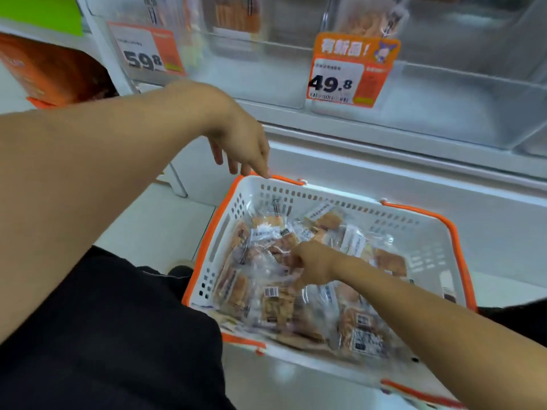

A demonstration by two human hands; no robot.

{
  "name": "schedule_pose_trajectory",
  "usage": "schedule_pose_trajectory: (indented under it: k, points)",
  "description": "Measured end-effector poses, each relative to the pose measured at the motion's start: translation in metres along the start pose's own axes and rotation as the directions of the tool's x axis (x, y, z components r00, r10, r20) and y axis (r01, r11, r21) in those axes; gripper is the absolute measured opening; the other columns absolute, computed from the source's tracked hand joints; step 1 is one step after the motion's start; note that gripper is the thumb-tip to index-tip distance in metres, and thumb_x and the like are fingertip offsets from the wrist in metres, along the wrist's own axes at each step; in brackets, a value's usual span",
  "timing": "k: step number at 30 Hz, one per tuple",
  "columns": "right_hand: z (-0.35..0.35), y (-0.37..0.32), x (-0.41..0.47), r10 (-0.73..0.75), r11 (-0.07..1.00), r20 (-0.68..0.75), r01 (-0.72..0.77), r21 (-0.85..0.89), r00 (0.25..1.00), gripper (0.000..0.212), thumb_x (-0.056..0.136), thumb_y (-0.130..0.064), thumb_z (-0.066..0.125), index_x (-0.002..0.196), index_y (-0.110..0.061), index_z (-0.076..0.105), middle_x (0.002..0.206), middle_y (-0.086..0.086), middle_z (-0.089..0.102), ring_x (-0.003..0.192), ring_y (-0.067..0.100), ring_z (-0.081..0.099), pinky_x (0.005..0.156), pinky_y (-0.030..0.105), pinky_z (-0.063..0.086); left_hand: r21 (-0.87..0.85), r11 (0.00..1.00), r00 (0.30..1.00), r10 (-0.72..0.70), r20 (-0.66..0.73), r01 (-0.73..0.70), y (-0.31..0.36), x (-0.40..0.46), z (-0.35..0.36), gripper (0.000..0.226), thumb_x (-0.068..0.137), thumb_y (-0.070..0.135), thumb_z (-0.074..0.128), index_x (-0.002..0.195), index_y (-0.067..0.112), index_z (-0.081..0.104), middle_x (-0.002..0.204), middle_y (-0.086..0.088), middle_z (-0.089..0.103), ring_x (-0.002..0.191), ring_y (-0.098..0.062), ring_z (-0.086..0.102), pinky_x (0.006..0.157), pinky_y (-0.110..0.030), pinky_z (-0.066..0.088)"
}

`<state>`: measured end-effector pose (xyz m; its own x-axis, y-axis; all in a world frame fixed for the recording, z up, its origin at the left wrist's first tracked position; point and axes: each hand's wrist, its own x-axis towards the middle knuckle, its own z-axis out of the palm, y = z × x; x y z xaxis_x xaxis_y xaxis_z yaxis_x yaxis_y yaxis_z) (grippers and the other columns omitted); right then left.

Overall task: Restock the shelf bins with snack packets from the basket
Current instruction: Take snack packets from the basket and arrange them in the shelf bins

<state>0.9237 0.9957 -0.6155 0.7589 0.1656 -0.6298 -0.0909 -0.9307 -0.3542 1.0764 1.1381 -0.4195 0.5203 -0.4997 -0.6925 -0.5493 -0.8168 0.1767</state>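
Note:
A white basket (426, 241) with orange rim and handles sits on the floor below the shelf, filled with several clear snack packets (275, 306) of brown biscuits. My right hand (313, 264) is down inside the basket, fingers curled onto the packets in the middle of the pile. My left hand (242, 143) hangs above the basket's far left corner with fingers apart and pointing down, holding nothing. Clear shelf bins (444, 108) stand above the basket; a few packets (370, 22) show in the upper bins.
Price tags reading 59.8 (145, 51) and 49.8 (340, 78) hang on the bin fronts. An orange box (44, 69) stands at the left. My dark trouser leg (112, 329) fills the lower left, next to the basket. A white shelf ledge (384, 161) runs behind the basket.

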Motion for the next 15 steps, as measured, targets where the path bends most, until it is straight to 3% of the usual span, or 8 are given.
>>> schedule_pose_trajectory:
  k: [3,5,7,10,12,15]
  points:
    - [0.011,0.0,-0.002,-0.013,0.998,-0.09,0.018,0.058,0.996,0.024,0.077,-0.02,0.085,0.078,-0.02,0.06,0.083,-0.008,0.057,0.078,0.013,0.052,0.065,0.024,0.038,-0.03,0.999,0.999,0.041,-0.026,-0.042,0.01,0.001,-0.004,0.03,0.094,0.044,0.059,0.115,0.023,0.061,0.105,0.001,0.068,0.098,-0.015,0.067,0.084,-0.035,0.053]
    - [0.01,-0.003,-0.002,-0.039,0.999,-0.03,0.039,0.019,0.999,0.015,0.08,-0.02,0.082,0.089,-0.012,0.074,0.098,0.0,0.068,0.091,0.017,0.058,0.077,0.028,0.045,-0.011,0.999,0.999,0.043,-0.013,-0.043,0.012,0.002,-0.005,0.032,0.094,0.045,0.059,0.117,0.023,0.06,0.106,0.001,0.068,0.098,-0.015,0.067,0.084,-0.035,0.053]
    - [0.013,-0.003,-0.001,-0.062,0.997,0.053,0.064,-0.032,0.997,0.016,0.085,-0.021,0.077,0.096,-0.008,0.077,0.105,0.006,0.071,0.097,0.021,0.062,0.083,0.032,0.05,0.01,0.999,0.999,0.04,-0.011,-0.04,0.014,0.005,-0.007,0.033,0.094,0.046,0.058,0.117,0.024,0.06,0.106,0.001,0.068,0.097,-0.015,0.067,0.085,-0.036,0.054]
    - [-0.002,0.011,-0.005,-0.084,0.997,-0.017,0.084,0.0,0.996,0.006,0.087,-0.015,0.074,0.085,-0.01,0.074,0.095,0.006,0.072,0.09,0.022,0.066,0.084,0.035,0.053,0.008,0.999,0.998,0.054,-0.014,-0.054,0.015,0.007,-0.008,0.032,0.094,0.045,0.058,0.117,0.024,0.06,0.106,0.001,0.067,0.097,-0.014,0.066,0.09,-0.038,0.053]
    - [-0.031,0.025,-0.014,-0.065,0.992,-0.064,0.071,0.103,0.996,0.011,0.089,-0.014,0.071,0.079,-0.016,0.067,0.091,0.004,0.07,0.085,0.023,0.069,0.08,0.042,0.059,0.02,0.998,0.998,0.063,-0.008,-0.063,0.014,0.009,-0.009,0.034,0.093,0.045,0.06,0.119,0.023,0.06,0.106,0.002,0.067,0.097,-0.013,0.066,0.089,-0.038,0.054]
    - [-0.086,0.033,-0.043,-0.049,0.891,-0.134,0.104,0.442,0.99,0.009,0.091,-0.004,0.068,0.089,-0.006,0.06,0.089,0.011,0.072,0.081,0.029,0.074,0.072,0.051,0.061,-0.01,0.998,0.998,0.058,0.003,-0.058,0.009,0.009,-0.011,0.052,0.086,0.045,0.068,0.131,0.022,0.054,0.113,0.001,0.064,0.1,-0.015,0.066,0.088,-0.036,0.055]
